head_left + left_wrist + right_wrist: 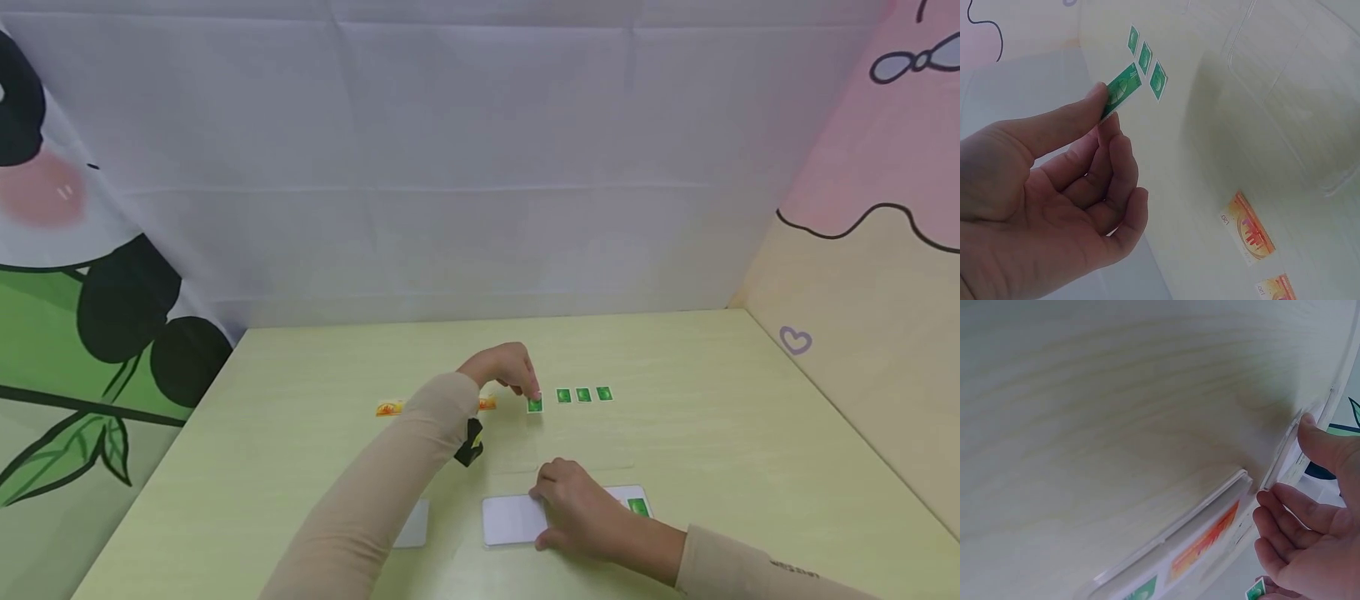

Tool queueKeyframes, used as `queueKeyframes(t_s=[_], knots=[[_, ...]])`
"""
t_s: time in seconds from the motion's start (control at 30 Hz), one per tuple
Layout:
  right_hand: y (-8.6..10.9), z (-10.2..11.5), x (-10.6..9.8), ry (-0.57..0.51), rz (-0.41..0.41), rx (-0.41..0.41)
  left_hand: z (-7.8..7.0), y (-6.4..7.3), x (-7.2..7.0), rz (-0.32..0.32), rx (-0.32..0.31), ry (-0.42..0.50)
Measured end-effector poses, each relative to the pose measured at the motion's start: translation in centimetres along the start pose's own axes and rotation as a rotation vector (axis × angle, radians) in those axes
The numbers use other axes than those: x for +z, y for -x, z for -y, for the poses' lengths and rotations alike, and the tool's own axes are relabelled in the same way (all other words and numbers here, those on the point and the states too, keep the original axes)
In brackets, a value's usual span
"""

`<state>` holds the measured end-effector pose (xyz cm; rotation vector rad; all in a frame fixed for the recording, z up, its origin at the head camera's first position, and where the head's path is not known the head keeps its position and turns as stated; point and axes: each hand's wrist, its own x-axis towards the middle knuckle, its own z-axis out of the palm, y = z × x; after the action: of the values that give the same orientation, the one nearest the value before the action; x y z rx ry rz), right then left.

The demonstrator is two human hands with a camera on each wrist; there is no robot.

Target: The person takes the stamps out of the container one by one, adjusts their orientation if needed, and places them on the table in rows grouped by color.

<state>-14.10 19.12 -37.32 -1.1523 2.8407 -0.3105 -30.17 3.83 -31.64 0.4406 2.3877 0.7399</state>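
My left hand (504,367) pinches a green stamp (1124,89) between thumb and forefinger, its other fingers curled below. In the head view this stamp is just above the table, left of a row of three green stamps (583,395). My right hand (585,510) holds a plain white card (515,520) by its opposite long edges, thumb on the near side. Beside that, partly under the right hand, lies another white card (624,493) bearing a green stamp; the right wrist view also shows an orange stamp (1205,540) on it.
Orange stamps (388,409) lie left of the green row, partly behind the left arm. A third white card (411,527) shows beside the left sleeve. A clear plastic piece (1266,100) lies on the table. Printed cloth walls stand behind and at both sides.
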Motion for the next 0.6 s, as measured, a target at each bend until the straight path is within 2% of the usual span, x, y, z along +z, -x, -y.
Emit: queueKeyframes(t_s=[0.3, 0.6], knots=[[0.1, -0.2, 0.2, 0.016, -0.006, -0.007, -0.4, -0.9, 0.2, -0.008, -0.013, -0.013], [0.1, -0.3, 0.2, 0.022, 0.005, -0.007, -0.1, -1.8, 0.6, -0.031, -0.023, -0.037]])
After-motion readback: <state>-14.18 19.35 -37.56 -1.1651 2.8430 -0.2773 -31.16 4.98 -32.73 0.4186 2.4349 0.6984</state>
